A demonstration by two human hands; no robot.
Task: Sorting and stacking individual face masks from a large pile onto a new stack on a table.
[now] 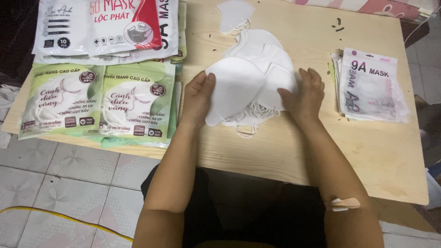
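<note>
A stack of white folded face masks [250,78] lies fanned out on the light wooden table [367,151], with their ear loops trailing toward me. My left hand [197,98] grips the left edge of the top mask, thumb on its upper face. Resting on the right side of the stack, my right hand [303,94] has its fingers spread flat over the masks. One more white mask [234,14] lies apart at the far edge.
Green and white mask packets [98,103] lie in overlapping piles at the left, with larger white packets [108,25] behind them. A stack of clear pink-topped packets [370,85] sits at the right. Tiled floor shows below the table's near edge.
</note>
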